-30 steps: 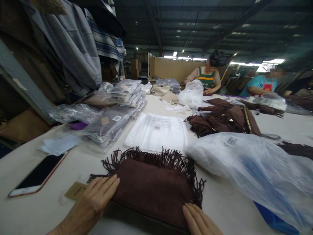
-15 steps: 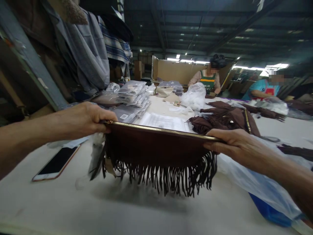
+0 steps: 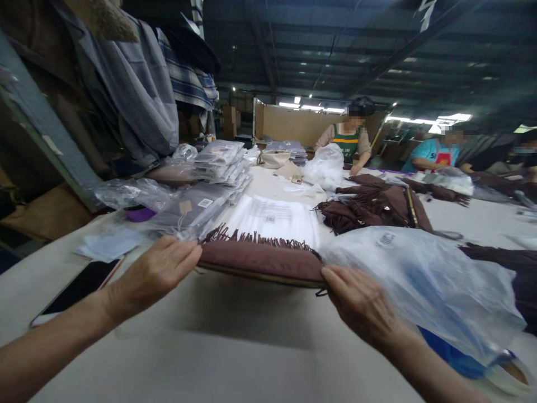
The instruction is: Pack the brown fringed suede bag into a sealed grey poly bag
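A brown fringed zipper pouch [image 3: 260,261] is stretched between my two hands just above the white table. Its zipper edge faces me, and the fringe points away toward the back. My left hand [image 3: 157,274] is closed on the pouch's left end. At the right end, my right hand [image 3: 356,296] pinches the other corner. Beyond the fringe lies a stack of clear plastic bags [image 3: 272,218] with a printed label. Under my left forearm a phone [image 3: 78,291] rests partly covered.
Bagged grey goods [image 3: 218,162] are piled at the back left. More brown fringed pouches [image 3: 377,204] lie to the right, behind a large clear plastic bag [image 3: 419,274] with something blue beneath it. Two co-workers [image 3: 346,137] are across the table; part of another person shows at the far right.
The pouch has been lowered and flipped: its fringe hung down toward the table and now points away, with the zipper edge nearer me. Both hands have moved down and closer together.
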Demonstrator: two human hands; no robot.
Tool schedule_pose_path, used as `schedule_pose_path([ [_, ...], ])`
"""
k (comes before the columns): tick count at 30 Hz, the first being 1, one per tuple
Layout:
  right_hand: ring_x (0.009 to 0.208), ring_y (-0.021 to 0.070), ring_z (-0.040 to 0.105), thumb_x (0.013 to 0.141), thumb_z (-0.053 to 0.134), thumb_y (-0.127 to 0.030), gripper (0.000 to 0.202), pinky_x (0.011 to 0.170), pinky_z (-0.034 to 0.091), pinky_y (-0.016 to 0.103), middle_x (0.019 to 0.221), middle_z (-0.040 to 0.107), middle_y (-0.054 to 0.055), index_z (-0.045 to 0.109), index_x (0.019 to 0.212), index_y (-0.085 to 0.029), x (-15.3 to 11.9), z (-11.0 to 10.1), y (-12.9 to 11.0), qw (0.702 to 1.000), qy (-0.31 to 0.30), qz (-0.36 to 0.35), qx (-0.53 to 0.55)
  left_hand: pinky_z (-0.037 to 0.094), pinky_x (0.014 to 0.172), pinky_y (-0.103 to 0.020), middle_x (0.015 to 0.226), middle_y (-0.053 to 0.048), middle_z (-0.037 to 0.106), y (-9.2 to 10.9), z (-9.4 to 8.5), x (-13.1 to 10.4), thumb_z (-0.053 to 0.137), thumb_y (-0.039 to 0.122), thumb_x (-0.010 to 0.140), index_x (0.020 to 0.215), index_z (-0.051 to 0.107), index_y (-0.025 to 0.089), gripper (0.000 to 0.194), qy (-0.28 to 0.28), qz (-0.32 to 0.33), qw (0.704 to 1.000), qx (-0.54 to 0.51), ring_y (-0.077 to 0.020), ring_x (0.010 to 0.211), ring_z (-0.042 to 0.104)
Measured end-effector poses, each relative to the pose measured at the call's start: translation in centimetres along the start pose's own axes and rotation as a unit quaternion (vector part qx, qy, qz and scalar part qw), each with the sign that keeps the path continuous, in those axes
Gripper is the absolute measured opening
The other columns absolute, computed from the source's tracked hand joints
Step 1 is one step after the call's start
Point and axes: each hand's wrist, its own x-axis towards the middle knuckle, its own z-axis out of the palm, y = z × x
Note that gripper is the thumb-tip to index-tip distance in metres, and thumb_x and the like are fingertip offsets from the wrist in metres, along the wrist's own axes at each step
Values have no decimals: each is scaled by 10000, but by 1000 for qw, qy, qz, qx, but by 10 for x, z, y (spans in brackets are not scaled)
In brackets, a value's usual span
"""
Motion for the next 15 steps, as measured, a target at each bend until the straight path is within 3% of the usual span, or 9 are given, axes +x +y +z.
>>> schedule_pose_path([
  [2, 670, 170, 575, 870, 356, -69, 271, 650, 436, 292, 823, 670, 103, 613, 954, -90, -32, 13, -27, 1000, -5, -6, 6, 448, 806, -336, 896, -99, 676, 22, 10, -38, 351, -7, 865, 953, 613, 101, 297, -37, 81, 994, 62, -198, 833, 621],
  [5, 752, 177, 626, 868, 291, -36, 352, 697, 480, 300, 903, 695, 129, 616, 992, -89, -71, 23, -61, 1000, -3, -19, 20, 391, 893, -336, 950, -82, 676, 57, 21, -97, 349, -48, 828, 1000, 598, 135, 353, -60, 94, 993, 32, -184, 886, 616],
  [8, 700, 153, 649, 869, 298, -26, 353, 630, 493, 263, 850, 713, 113, 634, 934, -118, -89, 26, -79, 1000, 24, -11, 12, 330, 967, -375, 993, -89, 674, 98, 32, -128, 326, 27, 869, 1267, 460, 173, 445, -75, -53, 996, 13, -204, 923, 611],
  [11, 657, 144, 658, 864, 332, -12, 334, 598, 492, 245, 802, 720, 105, 645, 887, -127, -88, 27, -83, 999, 47, 9, 6, 262, 1043, -426, 1182, -134, 606, 143, 47, -107, 249, 188, 931, 1410, 278, 186, 480, -69, -161, 984, -22, -256, 1093, 548],
  [15, 689, 153, 677, 880, 330, -41, 347, 630, 515, 256, 807, 726, 82, 659, 854, -149, -89, 24, -86, 996, 75, 41, -7, 187, 1104, -440, 1271, -117, 554, 189, 70, -38, 315, 236, 923, 1386, 341, 191, 466, -46, -96, 991, -77, -256, 1227, 450],
])
